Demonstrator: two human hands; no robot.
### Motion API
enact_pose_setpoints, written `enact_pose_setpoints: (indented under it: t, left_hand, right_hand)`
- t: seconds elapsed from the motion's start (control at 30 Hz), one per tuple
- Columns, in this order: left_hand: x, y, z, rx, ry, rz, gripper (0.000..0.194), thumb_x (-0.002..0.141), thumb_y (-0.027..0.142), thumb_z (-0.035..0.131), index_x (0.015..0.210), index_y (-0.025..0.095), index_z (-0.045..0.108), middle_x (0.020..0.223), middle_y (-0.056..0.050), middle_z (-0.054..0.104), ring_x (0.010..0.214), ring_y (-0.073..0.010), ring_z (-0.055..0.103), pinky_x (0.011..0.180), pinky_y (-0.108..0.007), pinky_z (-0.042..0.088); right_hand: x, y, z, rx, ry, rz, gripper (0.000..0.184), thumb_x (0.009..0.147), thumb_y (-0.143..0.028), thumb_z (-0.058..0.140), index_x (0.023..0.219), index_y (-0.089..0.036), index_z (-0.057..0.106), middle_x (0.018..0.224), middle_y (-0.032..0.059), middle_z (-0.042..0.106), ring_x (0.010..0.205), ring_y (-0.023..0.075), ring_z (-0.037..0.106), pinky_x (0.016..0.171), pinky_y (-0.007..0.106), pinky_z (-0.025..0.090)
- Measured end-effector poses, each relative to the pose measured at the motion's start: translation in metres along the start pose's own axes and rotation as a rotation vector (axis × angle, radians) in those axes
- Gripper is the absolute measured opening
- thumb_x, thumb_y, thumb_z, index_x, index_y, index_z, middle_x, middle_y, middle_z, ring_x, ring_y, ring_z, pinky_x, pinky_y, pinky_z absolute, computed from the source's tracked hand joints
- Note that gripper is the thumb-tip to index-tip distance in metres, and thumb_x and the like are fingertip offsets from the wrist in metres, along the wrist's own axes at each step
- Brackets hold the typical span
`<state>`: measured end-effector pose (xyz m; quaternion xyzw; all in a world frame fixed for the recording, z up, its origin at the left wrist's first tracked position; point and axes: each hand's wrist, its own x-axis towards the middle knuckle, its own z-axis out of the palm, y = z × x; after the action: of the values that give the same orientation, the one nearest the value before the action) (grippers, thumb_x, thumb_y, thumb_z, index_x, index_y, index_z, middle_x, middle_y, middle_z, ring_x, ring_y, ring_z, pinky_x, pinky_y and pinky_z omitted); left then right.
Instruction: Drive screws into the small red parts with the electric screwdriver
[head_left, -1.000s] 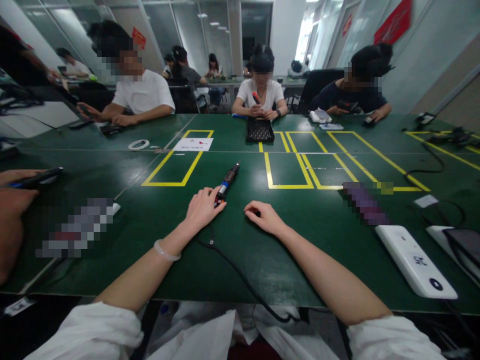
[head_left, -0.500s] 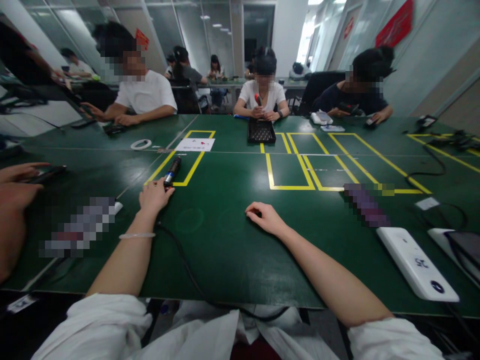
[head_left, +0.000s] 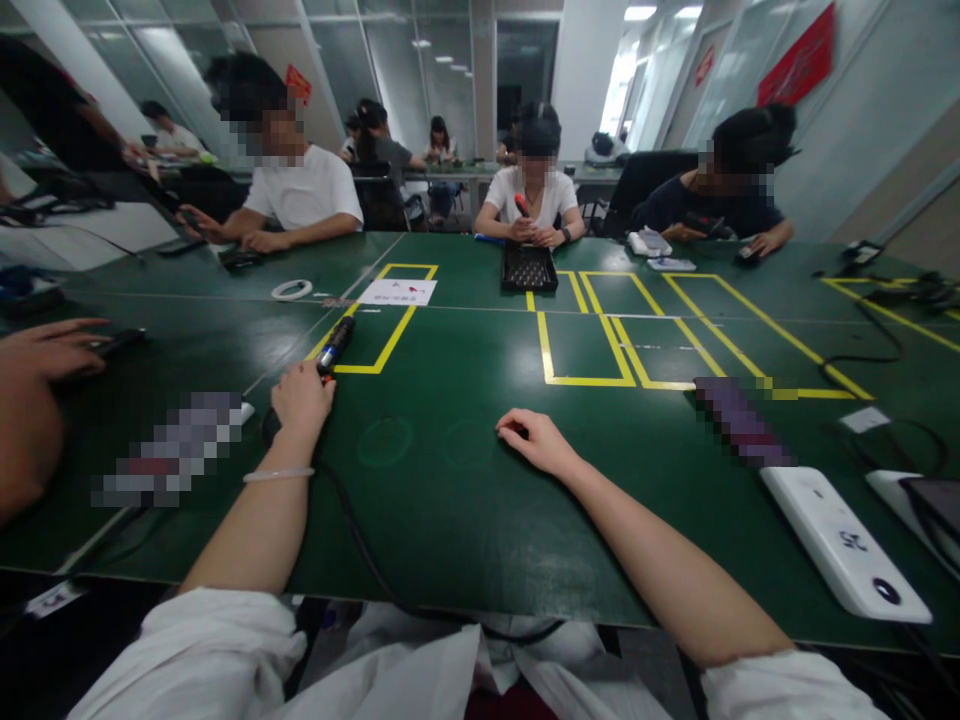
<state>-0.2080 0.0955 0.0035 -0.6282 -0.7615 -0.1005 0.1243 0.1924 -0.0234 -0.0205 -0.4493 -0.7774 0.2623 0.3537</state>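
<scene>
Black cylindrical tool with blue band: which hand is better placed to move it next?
Probably the left hand: it covers the near part of the tool, while the right hand lies apart, loosely curled.

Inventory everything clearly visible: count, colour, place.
corded electric screwdriver: 1, black and blue, at left hand
cables: several, black, near edge, right
tabletop: 1, green, foreground
tape outlines: several, yellow, tabletop
paper sheet: 1, white, across leftmost outline
ring: 1, white, left of sheet
tray: 1, black, far centre
power bank: 1, white, right foreground
pixelated slabs: 2, grey, purple, left and right
co-workers: several, white or dark tops, around tabletop
left hand: 1, bare, on screwdriver
right hand: 1, bare, centre
</scene>
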Motion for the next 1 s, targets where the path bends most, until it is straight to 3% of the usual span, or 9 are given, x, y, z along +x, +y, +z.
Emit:
enact_pose_setpoints:
  t: [0.2,0.37,0.47,0.53,0.6,0.7,0.8,0.9,1.0]
  left_hand:
    - [0.007,-0.004,0.007,0.015,-0.009,-0.033,0.037,0.089,0.039,0.046,0.110,0.010,0.056,0.110,-0.020,0.060,0.096,-0.0335,0.058,0.078,-0.043,0.046]
    - [0.005,-0.002,0.002,-0.029,0.071,-0.042,0.036,0.092,0.036,0.041,0.106,0.008,0.059,0.107,-0.022,0.061,0.095,-0.0323,0.058,0.079,-0.042,0.045]
    - [0.000,0.011,-0.009,-0.145,0.163,0.025,0.036,0.093,0.036,0.040,0.111,0.012,0.058,0.111,-0.019,0.061,0.100,-0.0307,0.057,0.082,-0.040,0.044]
    - [-0.007,0.028,-0.017,-0.300,0.145,0.112,0.036,0.093,0.038,0.040,0.114,0.015,0.058,0.110,-0.014,0.063,0.098,-0.0268,0.059,0.084,-0.036,0.044]
    - [-0.019,0.054,-0.026,-0.500,0.040,0.248,0.036,0.093,0.040,0.041,0.113,0.017,0.059,0.106,-0.009,0.066,0.094,-0.0225,0.060,0.084,-0.032,0.044]
    - [-0.045,0.099,-0.038,-0.773,-0.214,0.486,0.038,0.091,0.045,0.046,0.110,0.017,0.063,0.103,-0.007,0.068,0.091,-0.0200,0.062,0.082,-0.030,0.046]
    - [-0.075,0.140,-0.049,-0.886,-0.411,0.666,0.036,0.090,0.044,0.049,0.112,0.019,0.066,0.109,-0.007,0.066,0.094,-0.0191,0.061,0.082,-0.029,0.046]
    - [-0.096,0.167,-0.054,-0.933,-0.577,0.736,0.034,0.089,0.038,0.052,0.114,0.019,0.065,0.102,-0.006,0.067,0.089,-0.0174,0.061,0.080,-0.028,0.045]
    - [-0.107,0.179,-0.049,-1.045,-0.727,0.692,0.038,0.086,0.036,0.057,0.118,0.016,0.059,0.094,-0.006,0.066,0.082,-0.0157,0.061,0.075,-0.027,0.046]
  right_hand:
    - [0.000,0.003,0.001,-0.007,-0.004,0.004,0.012,0.089,-0.021,0.054,0.091,-0.018,0.065,0.083,0.0028,0.067,0.074,0.0141,0.058,0.070,0.025,0.043]
    - [0.000,0.004,0.001,-0.012,-0.007,0.002,0.011,0.089,-0.021,0.055,0.091,-0.018,0.065,0.083,0.0029,0.067,0.075,0.0145,0.058,0.070,0.025,0.043]
    - [0.000,0.003,0.001,-0.018,-0.009,0.001,0.011,0.089,-0.020,0.055,0.090,-0.018,0.065,0.083,0.0030,0.067,0.075,0.0148,0.058,0.070,0.026,0.042]
    - [0.001,0.001,0.001,-0.021,-0.013,-0.003,0.011,0.089,-0.020,0.055,0.090,-0.018,0.065,0.082,0.0032,0.066,0.075,0.0148,0.058,0.070,0.026,0.042]
    - [0.002,0.000,0.001,-0.025,-0.014,-0.002,0.011,0.089,-0.019,0.055,0.089,-0.018,0.065,0.081,0.0032,0.066,0.074,0.0148,0.057,0.069,0.026,0.042]
    - [0.002,-0.001,0.000,-0.031,-0.014,0.002,0.010,0.088,-0.019,0.055,0.088,-0.018,0.065,0.080,0.0028,0.065,0.073,0.0146,0.057,0.069,0.026,0.041]
    - [0.002,0.001,0.001,-0.021,-0.014,-0.001,0.010,0.088,-0.019,0.055,0.088,-0.018,0.065,0.079,0.0024,0.065,0.073,0.0146,0.057,0.069,0.026,0.041]
    - [0.001,0.003,0.002,0.058,-0.008,0.005,0.014,0.087,-0.019,0.055,0.100,-0.019,0.061,0.079,0.0010,0.065,0.072,0.0139,0.058,0.070,0.026,0.043]
    - [-0.001,0.004,0.004,0.155,-0.048,-0.010,0.028,0.086,-0.021,0.057,0.113,-0.019,0.054,0.082,-0.0001,0.064,0.071,0.0127,0.059,0.069,0.025,0.045]
